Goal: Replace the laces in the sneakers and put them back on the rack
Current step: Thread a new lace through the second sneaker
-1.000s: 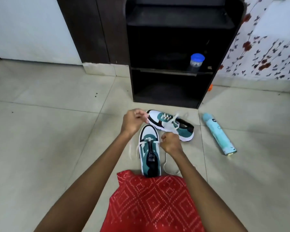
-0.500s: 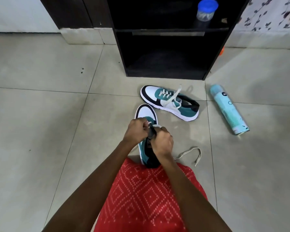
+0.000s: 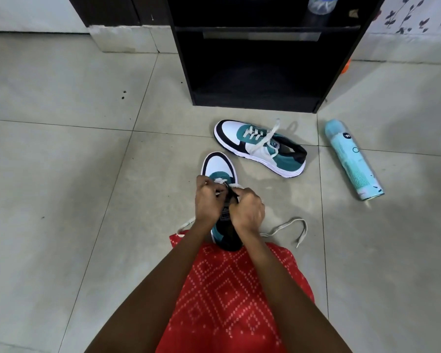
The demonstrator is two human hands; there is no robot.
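Near sneaker [image 3: 218, 165]: on the floor right in front of the person; toe points away toward the rack [image 3: 260, 72], heel at the red garment [image 3: 234, 296].
Long axis: runs near-to-far, in line with the forearms.
Left hand [image 3: 209, 201]: over the left eyelet row; narrow grip, fingers curled, pinching the white lace [image 3: 281, 226].
Right hand [image 3: 248, 210]: over the right row, touching the left hand; narrow grip on the same lace by the tongue.
Lace tails: 1 trails right across the floor, 1 shows by the left wrist.
Key relation: open eyelets seem to lie heelward of both grips, along the axis; the 2 hands look equally near.
Second sneaker [image 3: 262, 149]: laced, lying angled between near sneaker and rack, apart from both hands.
Stage (judged): 1 done, 1 partly laced, 0 racked.
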